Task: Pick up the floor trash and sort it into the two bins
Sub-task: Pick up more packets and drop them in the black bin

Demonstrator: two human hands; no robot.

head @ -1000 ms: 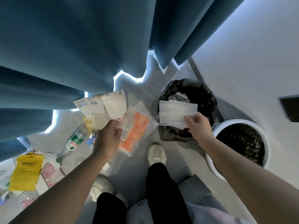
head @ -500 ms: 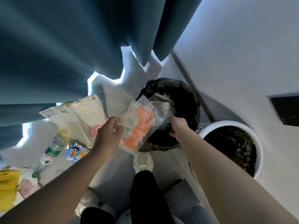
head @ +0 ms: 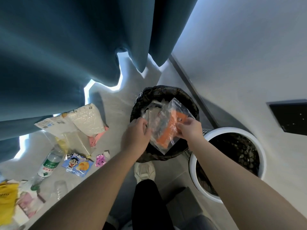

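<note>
A clear plastic bag with orange contents (head: pixel 167 128) hangs over the black-lined bin (head: pixel 191 100). My left hand (head: pixel 137 136) grips its left edge and my right hand (head: pixel 189 128) pinches its right side. Pale wrappers lie inside that bin under the bag. To the right stands the white-rimmed bin (head: pixel 259 150) with a dark perforated inside. On the floor at left lie a large white package (head: pixel 79 121), a plastic bottle with a green label (head: pixel 48 165), a blue cartoon wrapper (head: pixel 77 166), a small pink wrapper (head: pixel 100 161) and a yellow bag (head: pixel 6 201).
Blue curtains (head: pixel 66 55) hang over the left and top. A grey wall (head: pixel 249 55) with a dark panel (head: pixel 289 117) rises on the right behind the bins. My white shoe (head: pixel 144 170) stands just in front of the black bin.
My right hand dropped the white wrapper into the black bin and then took hold of the orange bag. My left hand carried that bag rightward over the bin.
</note>
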